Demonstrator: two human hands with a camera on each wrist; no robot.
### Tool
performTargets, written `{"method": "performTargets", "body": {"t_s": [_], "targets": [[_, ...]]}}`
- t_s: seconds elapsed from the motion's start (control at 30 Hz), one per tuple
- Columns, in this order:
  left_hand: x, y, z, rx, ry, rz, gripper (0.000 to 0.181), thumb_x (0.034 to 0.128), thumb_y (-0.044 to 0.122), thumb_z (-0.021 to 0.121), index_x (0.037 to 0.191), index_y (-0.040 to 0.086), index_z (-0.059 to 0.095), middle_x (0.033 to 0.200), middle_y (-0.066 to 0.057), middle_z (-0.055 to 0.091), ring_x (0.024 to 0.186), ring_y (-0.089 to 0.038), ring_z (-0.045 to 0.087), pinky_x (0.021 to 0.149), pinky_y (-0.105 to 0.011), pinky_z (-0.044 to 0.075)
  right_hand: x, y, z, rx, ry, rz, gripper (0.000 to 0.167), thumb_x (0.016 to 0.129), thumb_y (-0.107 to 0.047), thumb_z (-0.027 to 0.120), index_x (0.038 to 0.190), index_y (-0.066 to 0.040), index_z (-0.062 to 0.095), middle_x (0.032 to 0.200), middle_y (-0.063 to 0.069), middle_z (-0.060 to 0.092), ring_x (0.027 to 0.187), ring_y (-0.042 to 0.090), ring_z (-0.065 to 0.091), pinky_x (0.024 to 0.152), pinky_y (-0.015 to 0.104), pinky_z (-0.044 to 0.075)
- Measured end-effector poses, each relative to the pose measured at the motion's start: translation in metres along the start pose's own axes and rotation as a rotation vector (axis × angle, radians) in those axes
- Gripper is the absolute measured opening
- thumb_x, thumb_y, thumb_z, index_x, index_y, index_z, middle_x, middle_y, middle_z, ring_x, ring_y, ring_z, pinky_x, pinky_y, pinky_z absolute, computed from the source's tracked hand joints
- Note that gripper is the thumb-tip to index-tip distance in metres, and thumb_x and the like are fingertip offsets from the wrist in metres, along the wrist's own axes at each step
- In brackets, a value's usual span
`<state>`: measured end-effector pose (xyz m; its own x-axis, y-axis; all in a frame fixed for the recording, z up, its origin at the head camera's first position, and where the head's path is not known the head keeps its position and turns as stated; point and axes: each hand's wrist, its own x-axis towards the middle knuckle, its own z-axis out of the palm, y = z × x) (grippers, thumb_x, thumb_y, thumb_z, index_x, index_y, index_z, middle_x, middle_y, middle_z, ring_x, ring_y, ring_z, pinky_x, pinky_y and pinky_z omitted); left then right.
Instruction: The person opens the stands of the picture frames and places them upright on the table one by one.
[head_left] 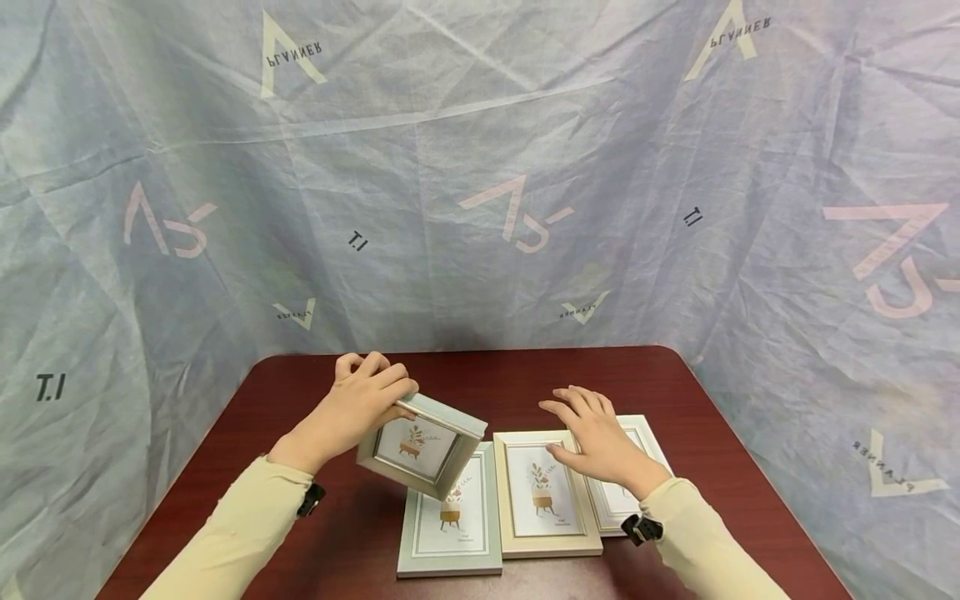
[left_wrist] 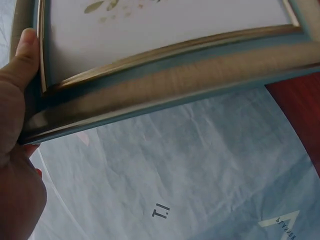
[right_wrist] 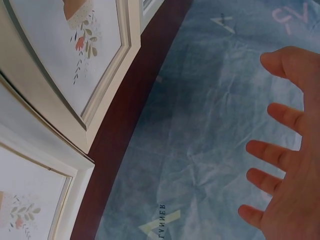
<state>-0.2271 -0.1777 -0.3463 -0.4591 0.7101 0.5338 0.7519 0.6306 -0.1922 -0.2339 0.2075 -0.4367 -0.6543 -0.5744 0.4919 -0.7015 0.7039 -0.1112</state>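
Above the tabletop, left of its middle, the left hand has a tilted picture frame in its grip, holding it by a corner with the thumb on the front. Below it lies a pale green frame, partly hidden from the head camera; whether the two touch, I cannot tell. Just beside that one lies a cream frame, and to its right a white frame, set slightly farther back. The right hand is over these last two, its grip released, fingers spread and holding nothing.

The work looks part done: three frames lie flat and face up in a rough row, each with a plant print, while the fourth is off the tabletop and seems to be what is left to settle.

Only the head view takes in all four frames and both hands. The left wrist view adds the held frame's gold inner lip and blue-green edging, with the thumb beside that lip. The right wrist view shows the right hand's fingertips in front of the backdrop cloth, clear of any frame; the held frame does not appear there.
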Motion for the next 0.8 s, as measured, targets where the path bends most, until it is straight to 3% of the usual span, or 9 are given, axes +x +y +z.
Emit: {"method": "performTargets", "body": {"t_s": [0.13,0.47,0.8], "targets": [[0.002,0.003,0.000,0.003,0.015,0.030,0.034,0.0742,0.026,0.085,0.101,0.024,0.064,0.095,0.012,0.052,0.094,-0.017,0.046,0.084,-0.051,0.030,0.000,0.002,-0.001,0.011,-0.012,-0.025,0.058,0.083,-0.030,0.075,0.134,-0.009,0.057,0.136,0.018,0.050,0.129,0.042,0.040,0.100,0.064,0.028],[0.002,0.006,0.007,0.034,0.162,0.156,0.051,0.0541,0.008,0.095,0.094,0.025,0.068,0.093,0.011,0.059,0.088,-0.017,0.051,0.083,-0.052,0.031,-0.001,0.003,-0.003,0.024,-0.015,-0.052,0.056,0.083,-0.027,0.075,0.134,-0.010,0.057,0.136,0.018,0.051,0.130,0.044,0.040,0.099,0.065,0.029],[0.005,0.013,0.013,-0.062,0.337,0.198,0.042,0.0589,0.001,0.089,0.092,0.022,0.073,0.090,0.008,0.067,0.086,-0.016,0.057,0.088,-0.056,0.026,0.002,0.007,-0.005,-0.005,-0.004,-0.094,0.054,0.083,-0.024,0.075,0.133,-0.010,0.058,0.136,0.018,0.051,0.129,0.044,0.041,0.100,0.062,0.030]]}}
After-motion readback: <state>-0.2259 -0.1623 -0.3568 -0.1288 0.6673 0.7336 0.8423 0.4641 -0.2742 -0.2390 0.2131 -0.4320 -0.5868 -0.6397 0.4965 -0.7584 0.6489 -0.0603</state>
